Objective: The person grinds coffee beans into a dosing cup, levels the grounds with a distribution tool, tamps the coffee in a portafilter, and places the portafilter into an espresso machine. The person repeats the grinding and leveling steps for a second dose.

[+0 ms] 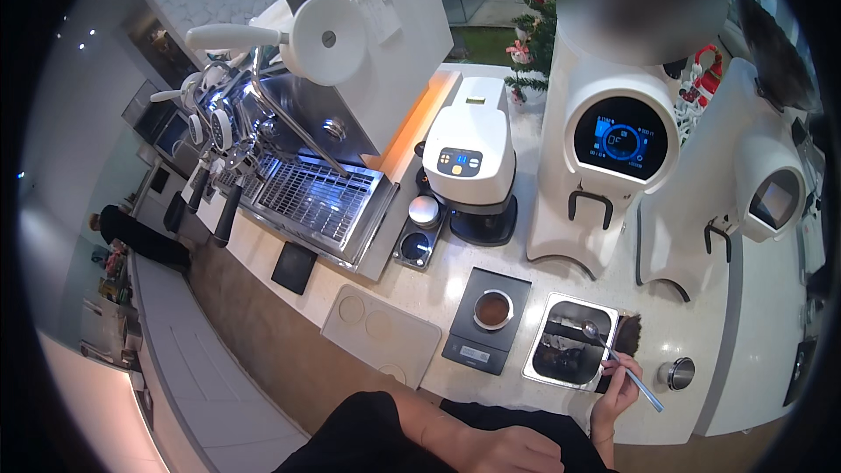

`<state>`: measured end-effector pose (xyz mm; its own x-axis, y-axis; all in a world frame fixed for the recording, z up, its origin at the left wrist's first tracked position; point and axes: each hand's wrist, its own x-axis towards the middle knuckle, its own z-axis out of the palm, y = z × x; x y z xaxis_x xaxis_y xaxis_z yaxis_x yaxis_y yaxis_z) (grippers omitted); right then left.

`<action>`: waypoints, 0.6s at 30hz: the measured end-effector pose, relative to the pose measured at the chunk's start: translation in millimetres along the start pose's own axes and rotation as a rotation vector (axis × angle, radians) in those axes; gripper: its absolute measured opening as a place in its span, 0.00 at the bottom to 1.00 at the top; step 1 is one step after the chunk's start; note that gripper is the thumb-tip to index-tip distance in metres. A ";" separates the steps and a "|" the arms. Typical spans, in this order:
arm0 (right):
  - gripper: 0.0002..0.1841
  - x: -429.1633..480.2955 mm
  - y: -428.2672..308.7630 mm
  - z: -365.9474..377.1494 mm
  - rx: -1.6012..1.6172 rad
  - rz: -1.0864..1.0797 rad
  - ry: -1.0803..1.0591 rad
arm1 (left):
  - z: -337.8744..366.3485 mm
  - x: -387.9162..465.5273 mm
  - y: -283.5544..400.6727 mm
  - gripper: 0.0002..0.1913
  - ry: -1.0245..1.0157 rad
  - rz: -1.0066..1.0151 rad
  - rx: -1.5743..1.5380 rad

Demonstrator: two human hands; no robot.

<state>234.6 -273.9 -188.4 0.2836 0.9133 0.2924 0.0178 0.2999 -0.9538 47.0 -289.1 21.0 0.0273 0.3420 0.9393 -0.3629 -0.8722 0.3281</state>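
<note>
My right hand [617, 386] pinches a long-handled metal spoon [629, 371], whose bowl is over the right part of a steel bin [537, 358] set in the counter. Dark residue lies in the bin. Beside it, a dark brush head [629, 334] is partly covered by my hand. My left hand [522, 452] is low in front of my body, back upward; its fingertips are hidden. A black digital scale [474, 328] carries a metal-rimmed cup [510, 313] with brown ground coffee [493, 310] in it. Right of my right hand is a small steel cup [678, 373].
At the left stands an espresso machine [315, 197] with portafilters. A white automatic tamper [470, 144] and two white grinders [568, 210] line the counter's back. A translucent mat [394, 325] lies near the front edge. Another person [141, 236] is farther off.
</note>
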 end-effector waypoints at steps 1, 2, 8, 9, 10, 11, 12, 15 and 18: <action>0.07 -1.1 1.4 -1.6 -0.002 -0.018 0.001 | -2.3 2.3 0.4 0.11 -0.047 0.015 0.006; 0.07 0.7 3.0 -1.8 0.020 -0.037 -0.017 | -9.0 8.3 -1.3 0.10 -0.093 0.029 0.011; 0.06 0.6 6.7 -16.4 -0.476 -0.194 -0.353 | -17.2 -23.1 10.0 0.07 -0.159 -0.071 0.070; 0.07 -1.4 4.7 -17.3 -0.503 -0.188 -0.345 | -19.0 -32.4 8.9 0.08 -0.151 -0.067 0.105; 0.07 -4.5 10.7 -21.8 -0.486 -0.164 -0.363 | -28.5 -33.5 12.2 0.04 -0.283 -0.134 0.146; 0.07 -7.1 13.0 -25.1 -0.478 -0.090 -0.342 | -39.2 -33.9 10.1 0.03 -0.411 -0.227 0.173; 0.06 -7.3 8.3 -24.1 -0.470 -0.016 -0.325 | -43.3 -42.8 9.5 0.04 -0.494 -0.312 0.255; 0.06 -9.6 5.9 -14.5 -0.335 0.017 -0.207 | -47.0 -77.0 1.5 0.07 -0.648 -0.818 0.409; 0.06 -7.5 -6.0 4.2 -0.194 -0.026 -0.171 | -47.7 -123.7 -5.7 0.11 -0.692 -1.044 0.393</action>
<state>228.3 -281.4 -184.6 0.1149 0.9441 0.3091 0.2110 0.2809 -0.9363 1.2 -309.8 -101.9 0.6402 0.7669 0.0453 0.4101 -0.3910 0.8240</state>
